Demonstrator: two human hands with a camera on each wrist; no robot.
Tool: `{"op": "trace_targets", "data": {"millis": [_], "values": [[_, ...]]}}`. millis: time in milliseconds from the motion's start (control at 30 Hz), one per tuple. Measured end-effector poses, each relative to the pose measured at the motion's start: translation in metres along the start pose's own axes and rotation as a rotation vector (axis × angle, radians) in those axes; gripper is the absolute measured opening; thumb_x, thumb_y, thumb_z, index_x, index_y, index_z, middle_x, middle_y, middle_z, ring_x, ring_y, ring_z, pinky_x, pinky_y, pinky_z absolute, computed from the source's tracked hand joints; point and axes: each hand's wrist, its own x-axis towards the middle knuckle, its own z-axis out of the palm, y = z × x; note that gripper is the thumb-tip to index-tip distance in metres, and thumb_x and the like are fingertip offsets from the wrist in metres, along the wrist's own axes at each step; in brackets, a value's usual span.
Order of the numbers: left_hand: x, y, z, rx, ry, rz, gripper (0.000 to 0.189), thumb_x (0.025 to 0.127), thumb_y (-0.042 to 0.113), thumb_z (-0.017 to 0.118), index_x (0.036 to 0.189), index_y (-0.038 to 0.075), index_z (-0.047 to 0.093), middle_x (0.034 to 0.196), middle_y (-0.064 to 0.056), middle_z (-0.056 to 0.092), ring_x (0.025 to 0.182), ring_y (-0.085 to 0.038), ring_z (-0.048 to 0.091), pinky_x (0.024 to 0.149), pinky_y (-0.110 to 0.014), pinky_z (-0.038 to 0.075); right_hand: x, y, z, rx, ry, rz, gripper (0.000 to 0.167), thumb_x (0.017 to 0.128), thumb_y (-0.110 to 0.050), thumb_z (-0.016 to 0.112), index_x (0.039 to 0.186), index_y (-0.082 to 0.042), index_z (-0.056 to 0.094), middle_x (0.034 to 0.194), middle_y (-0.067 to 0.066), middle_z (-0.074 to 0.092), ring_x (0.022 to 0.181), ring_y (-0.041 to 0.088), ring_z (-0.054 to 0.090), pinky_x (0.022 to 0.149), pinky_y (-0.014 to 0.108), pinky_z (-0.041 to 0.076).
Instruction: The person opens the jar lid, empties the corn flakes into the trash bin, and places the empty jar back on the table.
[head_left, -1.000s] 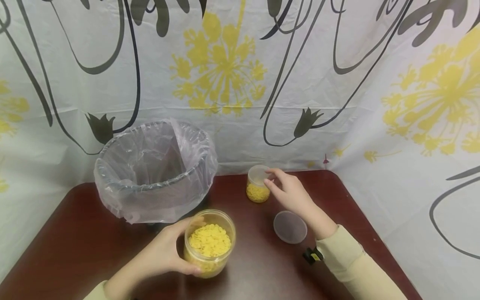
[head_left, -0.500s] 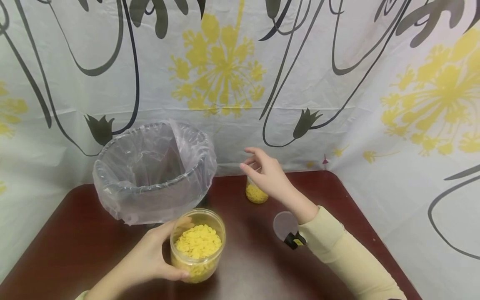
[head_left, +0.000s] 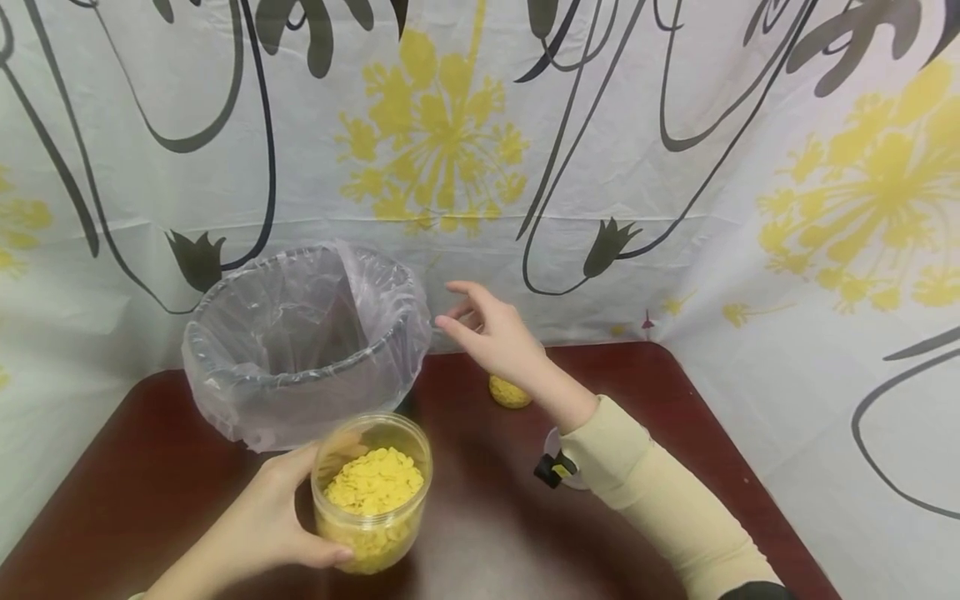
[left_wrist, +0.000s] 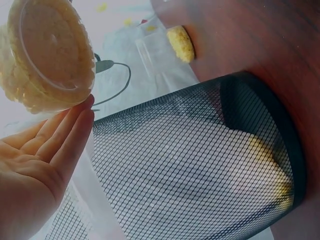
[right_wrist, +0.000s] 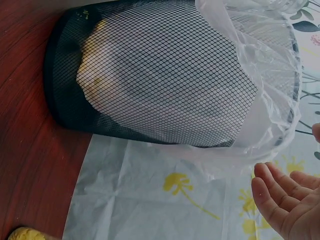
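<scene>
The left hand [head_left: 262, 521] wraps the side of the open jar of yellow flakes [head_left: 371, 492] at the counter's [head_left: 150, 467] 6 o'clock; its clear plastic wall looks smooth, light and top-spillable, best gripped mid-wall and upright. The right hand [head_left: 495, 337] hovers empty, fingers spread, toward 12 o'clock beside the lined mesh bin [head_left: 300, 342].

Bin [head_left: 300, 350] stands centre-left on table [head_left: 135, 492]; large jar [head_left: 372, 492] lies below it, small jar [head_left: 510, 392] right of it, lid [head_left: 558, 442] lower right.
</scene>
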Motion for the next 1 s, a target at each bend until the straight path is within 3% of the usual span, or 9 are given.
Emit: {"op": "trace_targets", "data": {"millis": [300,533,800,1000], "values": [[-0.002,0.0,-0.012,0.018,0.042,0.013,0.089,0.045,0.036,0.094,0.123,0.01,0.06,0.113,0.001,0.064,0.1,-0.013,0.06,0.092,-0.012,0.039,0.016,-0.006,0.009,0.029,-0.051,0.0,0.046,0.094,-0.032,0.061,0.136,-0.017,0.051,0.093,-0.003,0.064,0.074,0.015,0.061,0.063,0.032,0.05],[-0.005,0.001,-0.023,0.058,0.074,-0.014,0.093,0.042,0.034,0.095,0.125,0.01,0.059,0.111,0.001,0.065,0.099,-0.011,0.059,0.091,-0.009,0.037,0.027,-0.012,0.013,0.088,-0.129,0.008,0.043,0.093,-0.037,0.061,0.133,-0.022,0.054,0.096,-0.003,0.065,0.079,0.017,0.062,0.067,0.032,0.051],[-0.005,0.005,-0.039,0.124,0.107,-0.017,0.097,0.037,0.029,0.097,0.124,0.009,0.059,0.113,0.001,0.065,0.103,-0.004,0.056,0.092,-0.009,0.036,0.034,-0.013,0.022,0.115,-0.136,0.005,0.036,0.093,-0.033,0.063,0.126,-0.019,0.059,0.094,-0.002,0.064,0.077,0.015,0.061,0.068,0.03,0.051],[-0.008,0.004,-0.046,0.111,0.136,-0.008,0.098,0.035,0.025,0.097,0.124,0.008,0.06,0.113,-0.001,0.065,0.104,-0.002,0.054,0.092,-0.009,0.035,0.038,-0.013,0.023,0.207,-0.158,0.037,0.035,0.092,-0.028,0.065,0.123,-0.015,0.059,0.095,0.003,0.063,0.075,0.017,0.062,0.069,0.033,0.054]]}}
